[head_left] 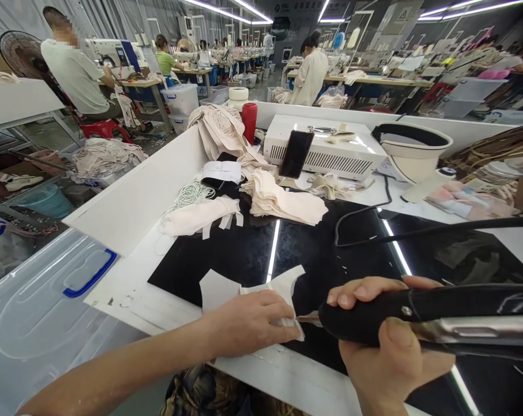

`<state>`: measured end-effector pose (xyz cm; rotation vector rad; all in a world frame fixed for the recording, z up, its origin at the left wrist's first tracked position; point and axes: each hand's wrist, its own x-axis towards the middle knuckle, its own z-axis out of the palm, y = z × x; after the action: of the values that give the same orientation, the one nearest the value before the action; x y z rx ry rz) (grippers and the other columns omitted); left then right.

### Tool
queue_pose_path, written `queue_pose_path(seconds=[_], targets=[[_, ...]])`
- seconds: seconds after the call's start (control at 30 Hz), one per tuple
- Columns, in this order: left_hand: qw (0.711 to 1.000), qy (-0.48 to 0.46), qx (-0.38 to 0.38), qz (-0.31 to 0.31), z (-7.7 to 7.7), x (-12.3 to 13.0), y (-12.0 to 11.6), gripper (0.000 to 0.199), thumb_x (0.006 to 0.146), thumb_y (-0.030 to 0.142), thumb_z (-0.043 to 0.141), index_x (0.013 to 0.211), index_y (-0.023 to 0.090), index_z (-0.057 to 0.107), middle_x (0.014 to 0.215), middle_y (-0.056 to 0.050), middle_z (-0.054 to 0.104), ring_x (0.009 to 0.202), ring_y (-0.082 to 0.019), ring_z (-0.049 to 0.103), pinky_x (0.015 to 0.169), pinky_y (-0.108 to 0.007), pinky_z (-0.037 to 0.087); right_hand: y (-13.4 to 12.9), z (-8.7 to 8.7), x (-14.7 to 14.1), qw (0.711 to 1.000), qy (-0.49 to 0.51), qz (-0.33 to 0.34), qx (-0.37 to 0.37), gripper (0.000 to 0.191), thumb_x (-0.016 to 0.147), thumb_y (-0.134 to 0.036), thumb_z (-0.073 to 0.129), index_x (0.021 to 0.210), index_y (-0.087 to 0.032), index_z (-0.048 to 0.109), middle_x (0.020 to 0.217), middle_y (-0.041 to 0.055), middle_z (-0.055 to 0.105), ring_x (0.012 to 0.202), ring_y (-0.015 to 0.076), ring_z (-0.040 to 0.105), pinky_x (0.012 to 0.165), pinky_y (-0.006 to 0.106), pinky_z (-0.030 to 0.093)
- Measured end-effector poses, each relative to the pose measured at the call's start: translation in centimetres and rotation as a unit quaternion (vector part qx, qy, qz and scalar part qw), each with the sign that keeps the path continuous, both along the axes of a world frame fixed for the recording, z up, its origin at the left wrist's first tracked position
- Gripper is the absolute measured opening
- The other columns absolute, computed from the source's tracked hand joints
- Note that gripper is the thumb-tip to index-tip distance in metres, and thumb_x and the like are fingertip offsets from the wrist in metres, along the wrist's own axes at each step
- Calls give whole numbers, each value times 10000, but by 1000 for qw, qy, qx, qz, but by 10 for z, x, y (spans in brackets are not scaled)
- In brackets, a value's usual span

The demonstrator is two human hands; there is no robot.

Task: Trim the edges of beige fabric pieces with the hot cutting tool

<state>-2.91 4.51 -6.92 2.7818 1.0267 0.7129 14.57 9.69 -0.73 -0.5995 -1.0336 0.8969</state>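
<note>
My left hand is at the front of the glossy black board, its fingers closed on a white cut fabric piece with curved edges. My right hand grips a black hand tool with a metal lever along its underside. The tool's narrow tip points left and reaches the fabric edge beside my left fingertips. Whether the tip touches the cloth I cannot tell. Farther back lie a stack of cream fabric pieces and a smaller pile of pale pieces with strips.
A black cable crosses the board. Behind it stand a white vented box, a phone leaning on it, and a red cylinder. A white panel edges the table's left. People sit at sewing machines beyond.
</note>
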Motion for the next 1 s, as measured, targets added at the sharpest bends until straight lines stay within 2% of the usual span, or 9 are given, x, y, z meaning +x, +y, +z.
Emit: queue_pose_path(seconds=[0.2,0.33,0.53,0.67,0.77,0.87,1.0], targets=[[998,39,0,53,9,18,-28,233,1040,67,547,1252,90,643,1140,-111,681,1123,-201,629,1087,-352,512,-6,2,5,1000,-11,20,-18,388,754,-319,826,1060,-233,604,698,-52,657,534,169,595,479,347,567],[996,45,15,69,13,26,-40,197,1049,166,599,1213,65,642,1202,-122,676,1221,-223,602,1166,-376,475,-10,2,7,999,-2,30,-22,462,723,-414,882,1062,-252,613,687,-59,653,517,167,579,464,341,557],[998,35,22,37,10,11,-14,159,1065,239,603,1100,93,657,1102,-97,680,1181,-203,624,1174,-359,483,-11,2,6,999,-3,29,-16,451,743,-407,870,1075,-251,609,694,-56,650,517,164,580,455,329,540],[999,47,16,17,6,-2,1,156,1066,208,580,1113,78,651,1083,-106,677,1123,-215,647,1070,-340,548,-11,2,6,1000,-6,20,-9,446,758,-413,859,1074,-236,600,699,-48,643,519,158,582,460,326,544],[999,48,7,20,5,-10,3,149,1077,182,541,1128,81,638,1095,-110,682,1089,-208,654,1010,-329,578,-12,2,5,1000,-11,18,-6,444,759,-413,862,1074,-239,602,696,-53,641,515,153,582,455,319,543],[999,40,0,14,4,-15,1,164,1091,159,495,1168,96,626,1114,-105,685,1102,-197,650,1020,-325,572,-12,3,5,1000,-9,18,-11,453,743,-411,875,1071,-247,610,695,-57,649,516,158,582,457,325,546],[999,41,-8,20,6,-16,-1,190,1087,166,507,1246,139,607,1123,-96,668,1110,-204,645,957,-313,580,-13,3,6,1000,-2,23,-18,450,740,-391,867,1077,-249,605,704,-53,651,536,167,568,469,338,547]])
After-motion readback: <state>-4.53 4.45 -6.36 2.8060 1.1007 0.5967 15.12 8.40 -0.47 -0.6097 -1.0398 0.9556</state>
